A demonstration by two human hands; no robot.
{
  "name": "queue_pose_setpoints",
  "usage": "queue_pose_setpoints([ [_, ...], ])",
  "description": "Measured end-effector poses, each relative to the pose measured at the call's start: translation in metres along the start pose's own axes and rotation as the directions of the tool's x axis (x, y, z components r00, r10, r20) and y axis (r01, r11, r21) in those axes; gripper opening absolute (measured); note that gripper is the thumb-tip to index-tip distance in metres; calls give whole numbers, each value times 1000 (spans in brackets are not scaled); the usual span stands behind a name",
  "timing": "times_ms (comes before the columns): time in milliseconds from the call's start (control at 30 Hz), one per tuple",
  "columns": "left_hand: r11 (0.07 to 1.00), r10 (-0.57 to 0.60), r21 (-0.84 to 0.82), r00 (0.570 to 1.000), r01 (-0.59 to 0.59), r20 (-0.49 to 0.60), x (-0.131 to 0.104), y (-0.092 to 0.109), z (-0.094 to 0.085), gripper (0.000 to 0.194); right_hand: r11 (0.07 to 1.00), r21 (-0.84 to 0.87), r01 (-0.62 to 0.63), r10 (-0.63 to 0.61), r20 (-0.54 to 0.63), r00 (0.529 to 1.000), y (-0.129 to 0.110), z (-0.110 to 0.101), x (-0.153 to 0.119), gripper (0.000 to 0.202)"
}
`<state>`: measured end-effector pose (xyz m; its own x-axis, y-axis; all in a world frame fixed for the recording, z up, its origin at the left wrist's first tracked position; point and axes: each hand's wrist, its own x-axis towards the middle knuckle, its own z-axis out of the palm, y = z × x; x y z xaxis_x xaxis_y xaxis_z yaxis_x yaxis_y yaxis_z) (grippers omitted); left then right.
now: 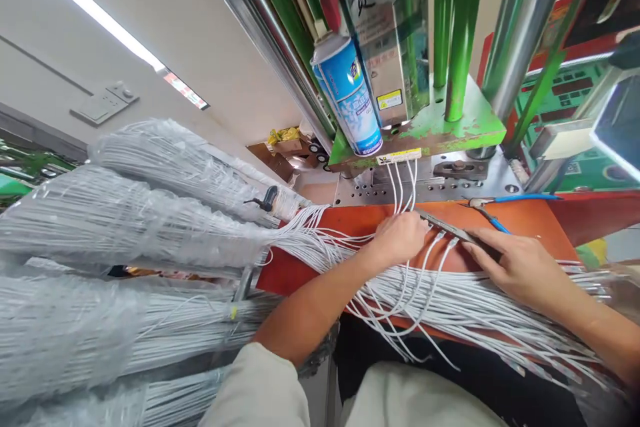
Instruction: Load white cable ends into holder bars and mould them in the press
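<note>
Head: metal bar in right fingers

Slim grey metal bar, slanted; white cables curving below it.

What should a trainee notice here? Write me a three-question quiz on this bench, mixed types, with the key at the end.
1. True or false: the blue-handled metal pliers lie on the flat orange work surface.
2. Name the long object that the right hand holds.
3. Where is the blue-and-white cylindrical spray can?
A) Under the work surface
B) In the right hand
C) At the green-painted metal machine

Key:
1. True
2. The long dark-grey metal bar
3. C
</note>
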<state>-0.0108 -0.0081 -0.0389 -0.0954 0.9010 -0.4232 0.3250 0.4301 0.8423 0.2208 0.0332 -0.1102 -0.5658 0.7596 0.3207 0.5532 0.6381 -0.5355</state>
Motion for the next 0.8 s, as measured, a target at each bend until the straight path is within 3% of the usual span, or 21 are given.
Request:
queue_pose_setpoints([
  [67, 970, 183, 166, 983, -178, -17, -37, -6, -11, 24, 999, -14, -47, 48, 37, 998, -1, 0, 1, 33],
  [133, 847, 321, 379, 927, -373, 195, -82, -21, -18, 31, 997, -17, -77, 78, 55, 995, -1, 0, 2, 32],
  [200, 782, 257, 420, 853, -460, 454, -122, -47, -20, 34, 996, -7, -85, 85, 61, 995, 0, -1, 3, 32],
  [267, 795, 195, 409, 827, -448, 527, -147, -78, -20, 33, 996, 2, -93, 93, 65, 994, 0, -1, 4, 34],
  [333, 831, 139, 411, 856, -374, 498, -155, -106, -19, 35, 995, 10, -96, 96, 66, 993, 1, -1, 4, 34],
  [433, 859, 118, 395, 876, -327, 467, -153, -123, -21, 35, 995, 5, -95, 94, 67, 993, 1, 1, 3, 33],
  [533, 864, 205, 318, 850, -390, 486, -156, -106, -30, 31, 998, -4, -65, 65, 44, 997, 2, 4, 1, 31],
  [600, 916, 231, 252, 924, -312, 305, -158, -80, -36, 28, 1000, -11, -29, 29, 14, 999, 3, 7, 1, 30],
  [667, 988, 109, 101, 991, -116, 78, -151, -49, -41, 34, 1000, -26, -4, 3, -5, 1000, 4, 10, 0, 31],
  [700, 1000, 19, -1, 998, -19, 62, -142, -33, -41, 40, 999, -36, 5, -5, -9, 1000, 4, 11, 0, 30],
  [733, 995, -21, -90, 992, 32, 128, -129, -19, -41, 44, 999, -46, 13, -14, -12, 1000, 3, 12, 0, 30],
  [800, 981, 40, -196, 968, 10, 249, -94, 1, -35, 44, 998, -58, 33, -35, -23, 999, 2, 12, 0, 29],
])
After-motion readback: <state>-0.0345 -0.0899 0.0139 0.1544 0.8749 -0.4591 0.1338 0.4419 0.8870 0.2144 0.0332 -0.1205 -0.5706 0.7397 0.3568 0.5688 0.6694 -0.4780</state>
